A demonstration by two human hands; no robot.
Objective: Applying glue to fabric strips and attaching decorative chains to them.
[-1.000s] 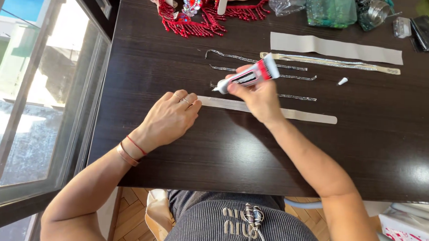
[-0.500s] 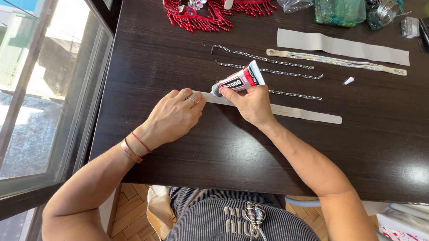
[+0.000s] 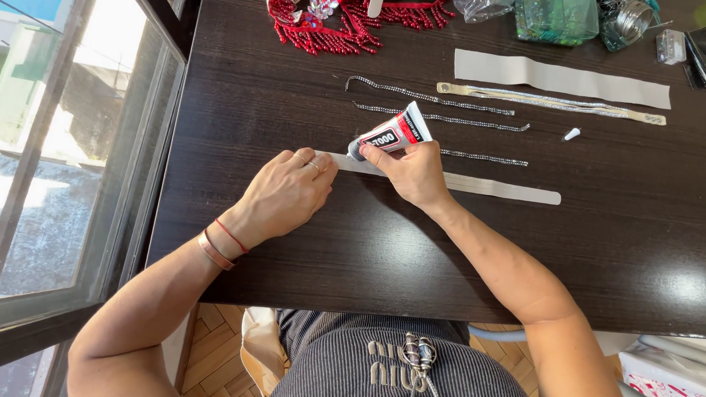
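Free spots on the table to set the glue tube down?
Bare: near edge below the pale strip, and the right side under the small white cap. Crowded: far edge, with red beadwork, bags, jar; chains mid-table.

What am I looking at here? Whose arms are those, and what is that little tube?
You are seeing through a camera worn on a person's head, looking down, so the two arms are that person's own. They sit at a dark table beside a window. The right hand holds a small tube, its tip pointing at the end of a long pale strip lying flat. The left hand rests by that same end of the strip. Farther back lie thin sparkly chains, another pale strip and red beaded fringe.
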